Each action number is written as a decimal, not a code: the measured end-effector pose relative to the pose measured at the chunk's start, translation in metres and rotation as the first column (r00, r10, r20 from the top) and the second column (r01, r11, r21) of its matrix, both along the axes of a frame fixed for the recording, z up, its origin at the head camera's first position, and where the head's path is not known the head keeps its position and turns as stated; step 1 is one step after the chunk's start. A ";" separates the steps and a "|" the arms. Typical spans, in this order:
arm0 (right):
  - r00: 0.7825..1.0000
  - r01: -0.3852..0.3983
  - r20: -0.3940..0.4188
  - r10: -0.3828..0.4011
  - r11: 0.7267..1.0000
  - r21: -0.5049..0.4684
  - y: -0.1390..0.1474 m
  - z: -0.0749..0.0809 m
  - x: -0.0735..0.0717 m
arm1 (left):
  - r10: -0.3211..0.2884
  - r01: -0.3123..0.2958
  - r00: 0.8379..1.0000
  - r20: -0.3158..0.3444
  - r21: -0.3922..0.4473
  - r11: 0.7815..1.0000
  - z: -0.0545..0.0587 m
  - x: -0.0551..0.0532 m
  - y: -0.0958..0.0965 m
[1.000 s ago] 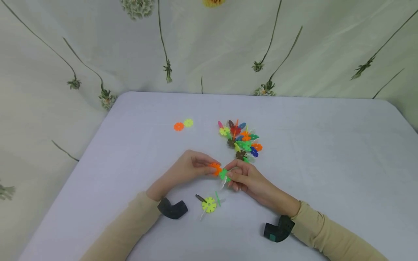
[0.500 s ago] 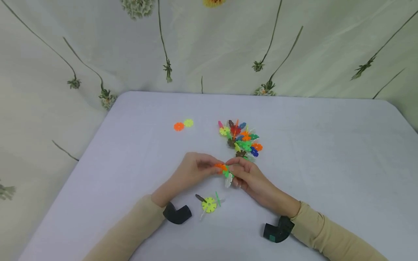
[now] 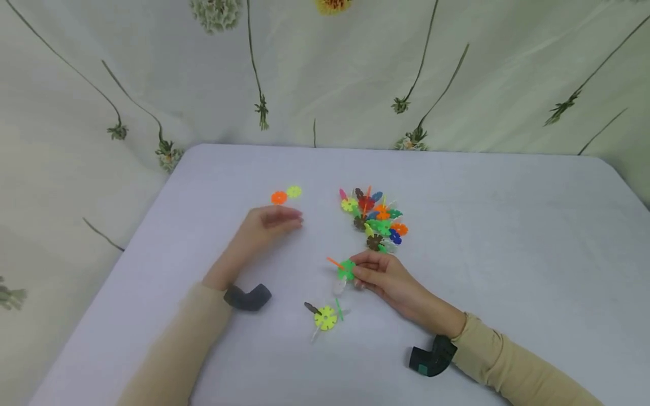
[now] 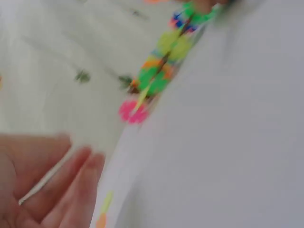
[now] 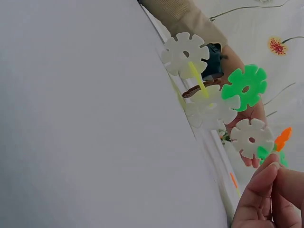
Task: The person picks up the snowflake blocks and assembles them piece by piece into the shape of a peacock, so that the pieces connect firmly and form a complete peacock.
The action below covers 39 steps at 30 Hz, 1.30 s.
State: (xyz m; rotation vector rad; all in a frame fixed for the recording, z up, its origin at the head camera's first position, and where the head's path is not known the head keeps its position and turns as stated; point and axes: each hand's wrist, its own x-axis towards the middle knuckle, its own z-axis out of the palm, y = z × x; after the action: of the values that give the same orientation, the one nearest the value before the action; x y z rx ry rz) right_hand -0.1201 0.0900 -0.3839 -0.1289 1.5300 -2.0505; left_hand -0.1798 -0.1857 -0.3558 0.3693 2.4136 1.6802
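Observation:
My right hand (image 3: 386, 276) pinches a green notched snowflake disc (image 3: 346, 272) between thumb and fingers. Slotted into that disc are an orange disc (image 5: 283, 139), seen nearly edge-on, and a white disc (image 5: 251, 138). My left hand (image 3: 264, 228) holds nothing, its fingers loosely bent, just in front of a loose orange disc (image 3: 279, 197) and a loose yellow disc (image 3: 294, 192). In the left wrist view, fingers (image 4: 80, 190) show blurred with space between them and the thumb.
Behind my right hand lies a large joined cluster of many-coloured discs (image 3: 381, 227). Closer to me sits a smaller assembly around a yellow disc (image 3: 325, 318), with brown, green and whitish discs on it. A flower-printed cloth (image 3: 325, 73) hangs beyond the white table (image 3: 508, 254).
The orange disc is now joined to the green one in my right hand. My left hand has let go and moved back and left to the loose discs. The right hand has hardly moved.

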 end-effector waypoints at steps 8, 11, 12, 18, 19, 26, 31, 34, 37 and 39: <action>0.998 -0.029 -0.049 0.028 0.999 -0.029 -0.001 -0.001 0.000 | 0.252 -0.235 0.967 0.037 -0.255 0.938 -0.007 -0.045 -0.023; 0.998 -0.045 -0.052 0.042 0.998 -0.045 -0.001 -0.002 0.001 | 0.262 -0.237 0.965 0.007 -0.404 0.884 -0.009 -0.059 -0.021; 0.998 -0.046 -0.053 0.044 0.998 -0.047 -0.002 -0.002 0.001 | 0.261 -0.238 0.965 -0.008 -0.440 0.866 -0.010 -0.062 -0.020; 0.995 -0.056 -0.086 0.054 0.998 -0.023 -0.004 -0.001 0.001 | 0.301 -0.302 0.950 -0.080 -0.475 0.826 -0.008 -0.066 -0.015; 0.994 -0.059 -0.091 0.058 0.998 -0.019 -0.004 -0.001 0.001 | 0.307 -0.308 0.948 -0.083 -0.472 0.826 -0.007 -0.065 -0.015; 0.994 -0.061 -0.089 0.061 0.998 0.005 -0.002 -0.003 -0.001 | 0.324 -0.316 0.944 -0.067 -0.475 0.821 -0.007 -0.061 -0.018; 0.996 -0.053 -0.076 0.054 0.998 0.020 -0.002 -0.004 0.000 | 0.323 -0.311 0.945 -0.055 -0.463 0.830 -0.009 -0.061 -0.020; 0.996 -0.052 -0.071 0.054 0.998 0.034 -0.003 -0.005 0.000 | 0.335 -0.335 0.939 -0.080 -0.435 0.836 -0.010 -0.059 -0.021; 0.994 -0.051 -0.091 0.056 0.997 0.056 -0.004 -0.004 0.000 | 0.340 -0.359 0.933 -0.121 -0.392 0.847 -0.010 -0.055 -0.022; 0.992 -0.052 -0.108 0.059 0.996 0.073 -0.003 -0.003 0.000 | 0.326 -0.359 0.933 -0.152 -0.360 0.861 -0.010 -0.053 -0.022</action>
State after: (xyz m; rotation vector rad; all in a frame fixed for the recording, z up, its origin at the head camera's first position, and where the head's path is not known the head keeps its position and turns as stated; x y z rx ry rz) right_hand -0.1196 0.0866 -0.3870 -0.2580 1.6437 -1.9726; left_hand -0.2324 -0.2076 -0.3662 -0.0564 2.9299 1.2661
